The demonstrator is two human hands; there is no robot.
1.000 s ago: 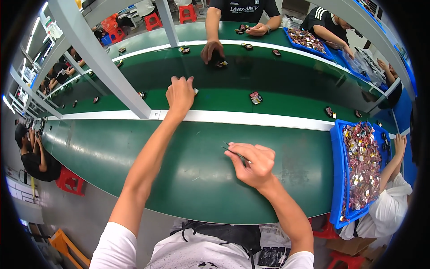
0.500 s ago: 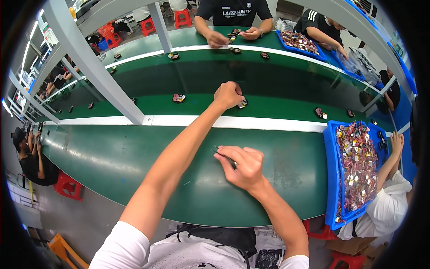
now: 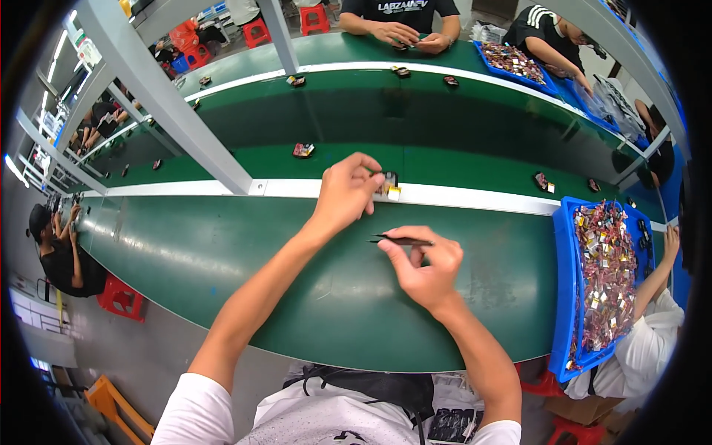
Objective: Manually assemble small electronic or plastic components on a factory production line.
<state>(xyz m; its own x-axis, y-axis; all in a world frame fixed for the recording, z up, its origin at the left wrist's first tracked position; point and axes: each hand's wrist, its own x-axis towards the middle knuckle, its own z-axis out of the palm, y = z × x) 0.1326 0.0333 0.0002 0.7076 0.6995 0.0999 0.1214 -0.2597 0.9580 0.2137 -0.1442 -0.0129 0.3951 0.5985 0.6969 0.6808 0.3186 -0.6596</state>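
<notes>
My left hand (image 3: 345,194) pinches a small black electronic unit (image 3: 391,184) with a yellow-and-white part on it, over the white rail (image 3: 445,196) that edges the conveyor. Lower down and to the right, above the green worktop (image 3: 311,297), my right hand (image 3: 432,268) grips dark tweezers (image 3: 404,240). Their tips point left, slightly apart, with nothing between them. The underside of the unit is hidden.
A blue tray (image 3: 564,297) heaped with small wired parts stands at the worktop's right end. Several similar black units, one (image 3: 303,150) among them, lie on the green belt (image 3: 445,159). A grey post (image 3: 185,119) rises at left. Co-workers sit across the belt and at both sides.
My left hand has drawn back from the belt toward me, lifting the unit over the rail. My right hand with the tweezers has shifted slightly right.
</notes>
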